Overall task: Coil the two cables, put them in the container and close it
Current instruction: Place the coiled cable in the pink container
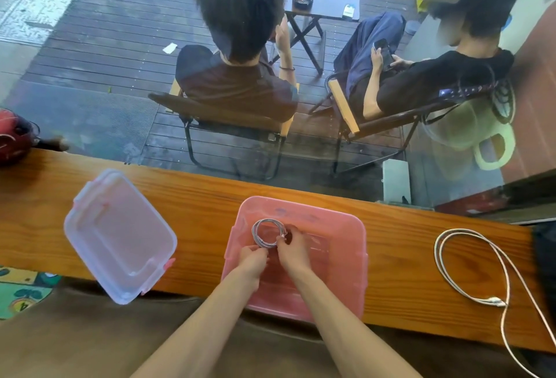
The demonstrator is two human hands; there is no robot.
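A small grey coiled cable (266, 233) is held over the open pink plastic container (346, 227) by both hands.
Pinched by left hand (252, 261) and right hand (293, 249), the coil may spring loose if released carelessly.

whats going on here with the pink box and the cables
A person is holding a small coiled cable with both hands, the left hand and right hand, inside the open pink container on the wooden counter. The lid lies off to the left. A second white cable lies loose on the counter to the right, not yet coiled.
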